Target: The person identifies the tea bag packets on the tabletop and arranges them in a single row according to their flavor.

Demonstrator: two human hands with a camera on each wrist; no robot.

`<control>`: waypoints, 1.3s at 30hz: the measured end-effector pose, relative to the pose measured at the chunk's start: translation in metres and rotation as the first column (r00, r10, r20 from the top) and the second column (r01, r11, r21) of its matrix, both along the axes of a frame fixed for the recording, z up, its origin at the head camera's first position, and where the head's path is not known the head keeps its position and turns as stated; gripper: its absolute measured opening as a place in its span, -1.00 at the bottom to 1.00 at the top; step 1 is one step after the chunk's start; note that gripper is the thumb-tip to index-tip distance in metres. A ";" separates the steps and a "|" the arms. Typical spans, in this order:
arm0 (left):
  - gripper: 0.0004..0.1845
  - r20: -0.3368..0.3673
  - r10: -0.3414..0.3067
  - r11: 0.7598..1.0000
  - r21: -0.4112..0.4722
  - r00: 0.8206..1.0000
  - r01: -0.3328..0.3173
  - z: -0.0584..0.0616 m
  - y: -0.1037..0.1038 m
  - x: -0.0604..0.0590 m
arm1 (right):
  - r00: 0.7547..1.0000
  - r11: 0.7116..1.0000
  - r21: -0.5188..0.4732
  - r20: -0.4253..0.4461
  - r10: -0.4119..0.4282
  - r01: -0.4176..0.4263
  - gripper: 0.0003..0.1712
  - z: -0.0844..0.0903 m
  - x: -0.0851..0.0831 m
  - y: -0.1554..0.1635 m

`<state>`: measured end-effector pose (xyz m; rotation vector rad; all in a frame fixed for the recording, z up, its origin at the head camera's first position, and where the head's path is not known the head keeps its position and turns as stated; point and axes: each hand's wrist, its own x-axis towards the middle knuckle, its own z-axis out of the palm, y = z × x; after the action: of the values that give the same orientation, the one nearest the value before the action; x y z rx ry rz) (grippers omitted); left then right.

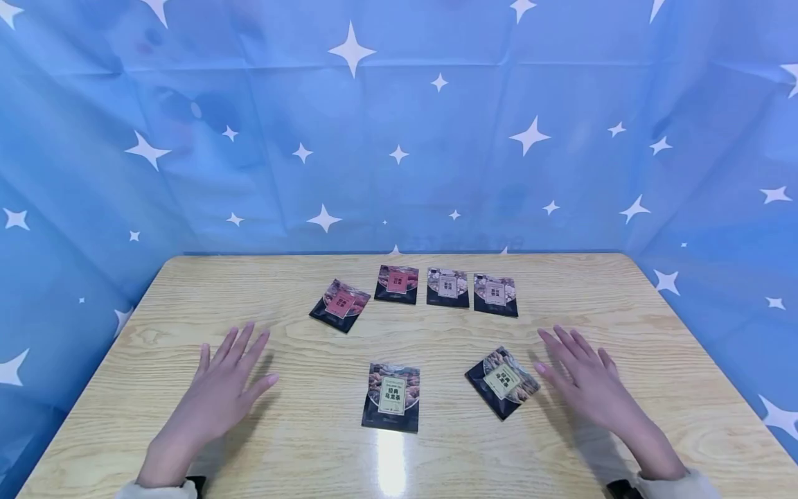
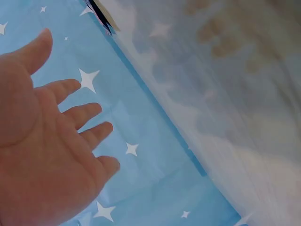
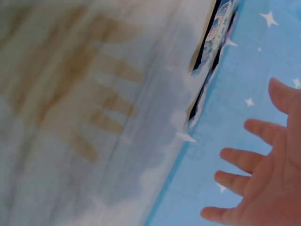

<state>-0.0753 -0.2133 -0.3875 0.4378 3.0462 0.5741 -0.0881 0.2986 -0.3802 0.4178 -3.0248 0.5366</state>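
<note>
Both wrist views blur the counter (image 1: 561, 443). Head view alone shows six packets. Left hand (image 1: 224, 384) and right hand (image 1: 582, 378) spread, empty; green-label packet (image 1: 502, 382) at right hand's 9 o'clock.

backdrop (image 1: 399, 125): blue cloth with white stars, fills upper frame and both sides, creased | table (image 1: 623, 333): light wood grain, rounded far corners, lower half of frame | light: glossy glare streak on tabletop, bottom centre | floor, windows: not visible
</note>
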 end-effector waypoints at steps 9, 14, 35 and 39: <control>-0.34 -0.092 -0.044 0.998 -0.041 0.995 0.040 0.004 0.018 -0.015 | 0.997 0.996 -0.056 -0.041 0.070 -0.072 -0.30 0.003 -0.013 -0.013; -0.36 -0.086 -0.073 0.997 -0.032 0.994 0.070 0.006 0.030 -0.027 | 0.988 0.982 -0.113 -0.041 0.148 -0.151 -0.38 0.005 -0.025 -0.021; -0.35 0.098 -0.193 0.976 -0.087 0.976 0.202 -0.007 0.080 -0.086 | 0.914 0.916 -0.165 0.123 0.386 -0.365 -0.46 -0.002 -0.071 -0.074; -0.33 0.130 -0.184 0.974 -0.107 0.974 0.199 -0.011 0.081 -0.090 | 0.902 0.911 -0.198 0.174 0.396 -0.362 -0.44 0.000 -0.081 -0.086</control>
<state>-0.1650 -0.1319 -0.3988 0.6584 2.8614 0.3910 -0.1696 0.2127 -0.3806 1.0158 -3.0683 0.8946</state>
